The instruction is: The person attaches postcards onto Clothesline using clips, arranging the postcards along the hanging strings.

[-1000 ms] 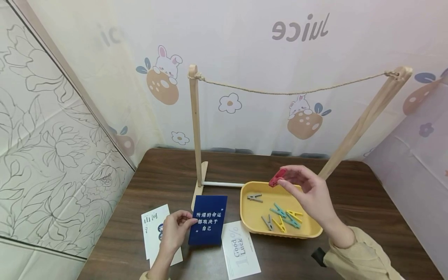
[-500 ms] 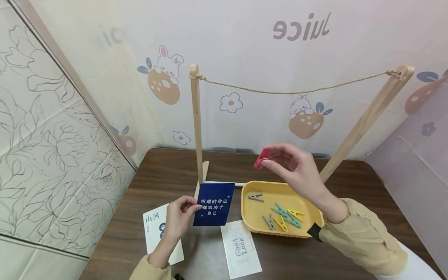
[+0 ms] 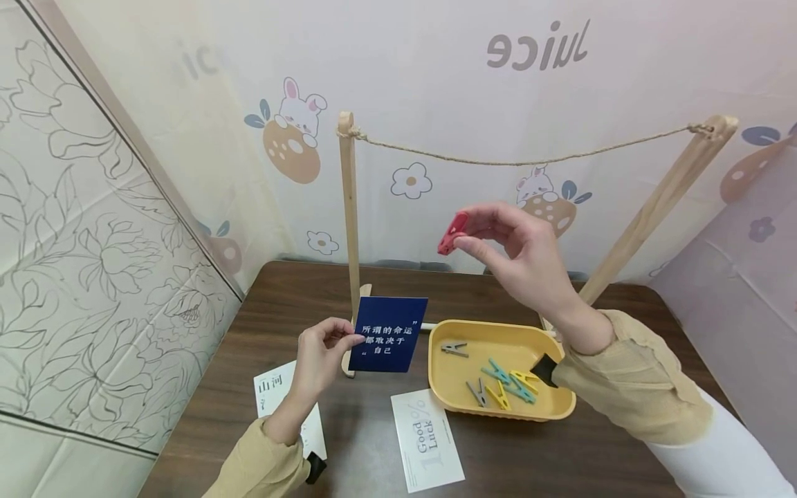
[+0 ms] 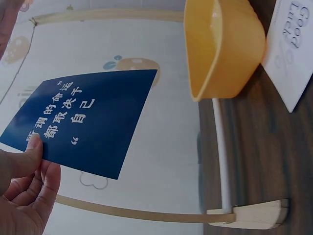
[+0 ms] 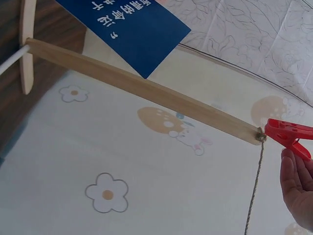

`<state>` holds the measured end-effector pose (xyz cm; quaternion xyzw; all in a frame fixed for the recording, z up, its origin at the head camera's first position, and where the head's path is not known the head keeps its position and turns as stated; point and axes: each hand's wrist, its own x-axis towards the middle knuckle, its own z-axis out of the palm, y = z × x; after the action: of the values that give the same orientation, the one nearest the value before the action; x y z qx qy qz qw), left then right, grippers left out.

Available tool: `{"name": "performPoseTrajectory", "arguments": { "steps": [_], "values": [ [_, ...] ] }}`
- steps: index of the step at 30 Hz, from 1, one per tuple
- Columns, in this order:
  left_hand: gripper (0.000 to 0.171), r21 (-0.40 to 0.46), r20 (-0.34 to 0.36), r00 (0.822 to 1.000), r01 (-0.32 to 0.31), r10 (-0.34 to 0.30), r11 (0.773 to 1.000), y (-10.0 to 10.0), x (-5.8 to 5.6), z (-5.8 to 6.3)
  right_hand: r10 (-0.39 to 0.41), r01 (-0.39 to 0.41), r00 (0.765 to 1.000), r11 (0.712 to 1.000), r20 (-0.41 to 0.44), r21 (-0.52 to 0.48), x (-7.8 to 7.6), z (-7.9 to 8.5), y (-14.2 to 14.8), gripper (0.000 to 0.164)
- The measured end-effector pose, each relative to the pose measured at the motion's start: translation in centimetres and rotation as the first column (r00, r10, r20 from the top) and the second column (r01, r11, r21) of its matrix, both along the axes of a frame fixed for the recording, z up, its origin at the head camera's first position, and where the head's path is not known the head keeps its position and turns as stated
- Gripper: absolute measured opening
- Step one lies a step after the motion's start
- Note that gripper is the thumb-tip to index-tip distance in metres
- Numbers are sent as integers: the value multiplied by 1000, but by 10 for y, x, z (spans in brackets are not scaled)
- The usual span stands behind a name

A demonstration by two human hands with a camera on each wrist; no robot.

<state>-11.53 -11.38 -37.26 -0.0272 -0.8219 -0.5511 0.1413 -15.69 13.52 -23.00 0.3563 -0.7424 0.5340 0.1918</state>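
Note:
My left hand (image 3: 320,360) pinches a dark blue card (image 3: 387,356) with white Chinese lettering by its left edge, held up in front of the left wooden post. In the left wrist view the thumb lies over the face of the card (image 4: 93,122). My right hand (image 3: 523,252) holds a red clothespin (image 3: 453,234) between thumb and fingers, below the rope (image 3: 498,163) in the head view. Seen from the right wrist, the red clothespin (image 5: 289,136) is closed, and its tip overlaps the post's top near the rope knot.
The rope hangs between two wooden posts (image 3: 349,207). A yellow basket (image 3: 461,332) on the table contains several grey, yellow and teal clothespins (image 3: 498,372). A white "Good Luck" card (image 3: 426,443) lies before it, and another white card (image 3: 274,387) lies under the left forearm.
Both hands have risen. The blue card has moved up and slightly right, away from the tabletop cards. The red clothespin has gone up and left from above the basket towards the rope.

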Motion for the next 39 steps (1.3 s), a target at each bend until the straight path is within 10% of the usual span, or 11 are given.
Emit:
{"name": "performPoseTrajectory", "arguments": {
  "steps": [5, 13, 39],
  "values": [
    [11, 0, -30, 1000, 4, -4, 1000, 6, 1, 24, 2, -2, 1000, 1000, -6, -9, -8, 11, -9, 27],
    [11, 18, -113, 993, 34, -32, 999, 1, -26, 18, -27, 27, 1000, 999, -11, -23, -22, 27, -22, 26],
    [13, 62, -220, 974, 68, -53, 996, -1, -72, 67, -135, 133, 991, 989, -26, -62, -59, 65, -54, 20]
  ]
}}
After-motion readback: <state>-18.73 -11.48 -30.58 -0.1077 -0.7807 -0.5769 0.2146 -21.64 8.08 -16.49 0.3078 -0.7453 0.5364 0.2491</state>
